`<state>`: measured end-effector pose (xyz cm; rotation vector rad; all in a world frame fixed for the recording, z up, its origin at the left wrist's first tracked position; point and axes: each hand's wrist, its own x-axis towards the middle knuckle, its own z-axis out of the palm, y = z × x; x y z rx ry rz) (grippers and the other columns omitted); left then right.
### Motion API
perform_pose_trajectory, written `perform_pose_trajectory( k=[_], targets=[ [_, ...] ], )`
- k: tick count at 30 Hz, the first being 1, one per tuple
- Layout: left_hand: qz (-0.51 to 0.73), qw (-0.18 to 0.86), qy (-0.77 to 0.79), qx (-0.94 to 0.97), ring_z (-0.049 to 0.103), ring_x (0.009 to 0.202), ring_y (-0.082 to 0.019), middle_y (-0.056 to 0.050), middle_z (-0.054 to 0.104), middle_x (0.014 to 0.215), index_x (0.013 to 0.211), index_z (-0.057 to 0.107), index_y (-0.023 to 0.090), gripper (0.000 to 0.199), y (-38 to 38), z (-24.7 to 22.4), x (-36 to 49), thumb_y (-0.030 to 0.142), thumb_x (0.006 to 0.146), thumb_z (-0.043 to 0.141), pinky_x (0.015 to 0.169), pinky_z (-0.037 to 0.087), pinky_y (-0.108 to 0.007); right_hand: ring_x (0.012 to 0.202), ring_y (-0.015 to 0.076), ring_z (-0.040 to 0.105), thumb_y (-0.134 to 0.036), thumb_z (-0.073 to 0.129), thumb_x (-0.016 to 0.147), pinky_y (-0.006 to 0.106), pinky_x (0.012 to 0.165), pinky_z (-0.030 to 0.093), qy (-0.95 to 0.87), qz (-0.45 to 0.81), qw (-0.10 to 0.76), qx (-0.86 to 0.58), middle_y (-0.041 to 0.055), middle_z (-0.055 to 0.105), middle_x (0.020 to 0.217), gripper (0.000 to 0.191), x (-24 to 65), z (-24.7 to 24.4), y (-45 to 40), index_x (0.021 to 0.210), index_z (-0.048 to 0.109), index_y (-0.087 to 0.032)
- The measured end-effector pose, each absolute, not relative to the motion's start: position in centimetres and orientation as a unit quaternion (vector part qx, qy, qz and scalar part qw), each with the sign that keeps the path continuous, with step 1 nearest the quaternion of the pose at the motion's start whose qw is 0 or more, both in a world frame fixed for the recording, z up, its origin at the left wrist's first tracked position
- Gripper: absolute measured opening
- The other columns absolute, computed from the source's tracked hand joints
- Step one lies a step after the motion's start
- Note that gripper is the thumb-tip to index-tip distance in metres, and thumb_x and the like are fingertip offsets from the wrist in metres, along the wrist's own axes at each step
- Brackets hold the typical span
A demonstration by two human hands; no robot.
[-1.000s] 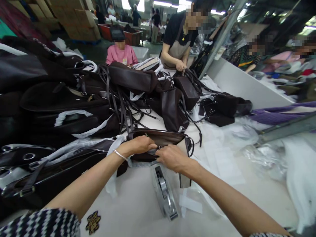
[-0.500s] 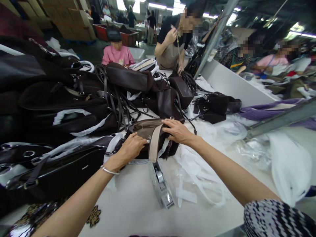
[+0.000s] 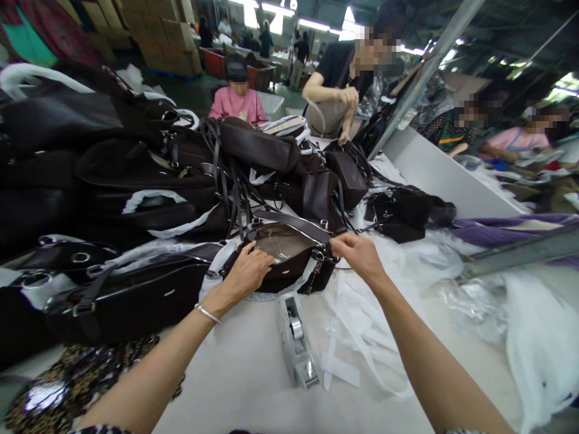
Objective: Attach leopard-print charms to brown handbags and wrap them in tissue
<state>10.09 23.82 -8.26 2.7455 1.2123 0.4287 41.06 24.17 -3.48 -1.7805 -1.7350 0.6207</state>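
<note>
A dark brown handbag (image 3: 277,282) stands on the table in front of me with its top open, showing a greyish-brown lining. Its leather strap (image 3: 292,223) lies across the far side of the opening. At the bag's left end, my left hand (image 3: 249,270) is closed over the rim, fingers curled. My right hand (image 3: 359,254) pinches the right end near the strap's metal ring; the fingertips partly hide what they grip. White wrapping (image 3: 304,277) hangs down the bag's front right. Just in front of the bag lies a grey tape dispenser (image 3: 297,343).
Piled dark bags (image 3: 149,163) fill the left and back. White wrapping strips (image 3: 362,325) and clear plastic (image 3: 474,301) lie on the right. Leopard-print pieces (image 3: 85,374) sit at the near left. A slanting metal post (image 3: 420,84) rises at the right. A co-worker (image 3: 335,90) stands across the table.
The strap has gone from hanging over the bag's front to lying behind the opening. My right hand has moved off the strap to the bag's right end. My left hand stays at the rim.
</note>
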Motion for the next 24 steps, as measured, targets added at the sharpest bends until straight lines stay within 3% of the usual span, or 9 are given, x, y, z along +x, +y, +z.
perform_pose_trajectory(
  k=[2,4,8,14,19,24],
  targets=[
    [0.148,0.055,0.398,0.904,0.061,0.091,-0.020,-0.003,0.069,0.088,0.093,0.065,0.021,0.017,23.8,-8.3,10.1,0.016,0.092,0.049,0.111,0.029,-0.049,0.068,0.0202,0.067,-0.037,0.066,0.076,0.030,0.065,0.048,-0.620,0.305,0.187,-0.698,0.0025,0.072,0.068,0.018,42.0,-6.3,21.7,0.072,0.073,-0.021],
    [0.149,0.057,0.397,0.904,0.061,0.092,-0.020,-0.003,0.069,0.089,0.093,0.065,0.021,0.017,23.9,-8.4,10.3,0.016,0.091,0.049,0.112,0.028,-0.049,0.074,0.0219,0.069,-0.030,0.072,0.067,0.030,0.068,0.049,-0.598,0.326,0.166,-0.713,0.0036,0.074,0.077,0.015,42.1,-9.6,20.5,0.080,0.074,-0.022],
    [0.150,0.064,0.390,0.906,0.062,0.101,-0.022,-0.004,0.070,0.097,0.097,0.066,0.022,0.019,24.0,-8.6,10.4,0.016,0.091,0.048,0.113,0.025,-0.053,0.083,0.0213,0.069,-0.033,0.072,0.065,0.033,0.078,0.051,-0.524,0.353,0.303,-0.713,0.0043,0.074,0.090,0.035,39.7,-13.5,21.3,0.099,0.071,-0.022],
    [0.190,0.069,0.421,0.884,0.053,0.127,-0.025,-0.007,0.069,0.117,0.108,0.066,0.022,0.023,23.1,-8.9,10.0,0.017,0.092,0.049,0.117,0.020,-0.056,0.073,0.0184,0.065,-0.045,0.071,0.068,0.033,0.074,0.053,-0.437,0.431,0.450,-0.648,0.0014,0.067,0.072,0.028,37.7,-11.7,23.3,0.075,0.062,-0.020],
    [0.204,0.082,0.452,0.865,0.049,0.132,-0.025,-0.006,0.067,0.121,0.111,0.065,0.023,0.026,21.9,-9.4,10.3,0.015,0.093,0.048,0.117,0.022,-0.055,0.068,0.0156,0.061,-0.038,0.078,0.058,0.031,0.069,0.051,-0.422,0.500,0.394,-0.646,-0.0008,0.064,0.071,0.035,38.2,-11.0,23.8,0.082,0.061,-0.019],
    [0.207,0.089,0.464,0.856,0.049,0.130,-0.024,-0.006,0.068,0.114,0.104,0.065,0.022,0.020,20.5,-9.6,11.4,0.017,0.094,0.049,0.117,0.022,-0.054,0.063,0.0144,0.057,-0.052,0.072,0.069,0.029,0.065,0.046,-0.465,0.490,0.386,-0.629,-0.0018,0.061,0.064,0.039,37.1,-11.3,24.1,0.084,0.063,-0.017]
  ],
)
